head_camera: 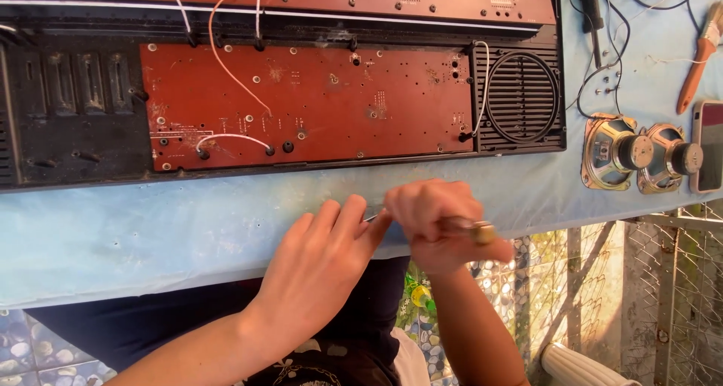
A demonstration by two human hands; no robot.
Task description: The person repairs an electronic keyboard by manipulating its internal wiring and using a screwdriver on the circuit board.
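My right hand (431, 222) is closed around a screwdriver (473, 229) near the table's front edge; its handle end sticks out to the right and a bit of metal shaft shows on the left. My left hand (324, 262) lies beside it with fingers stretched out, fingertips touching the shaft tip. Behind the hands lies an opened black electronic case (75, 100) with a red circuit board (316, 103), white wires (230, 139) and a round speaker grille (523, 97).
Two loose speakers (611, 151) (670, 158) sit at the right on the light blue table cover (151, 228). A paintbrush (700, 54), a phone (709, 146) and black cables (602, 24) lie beyond. A wire fence (663, 295) and pebbled floor are below.
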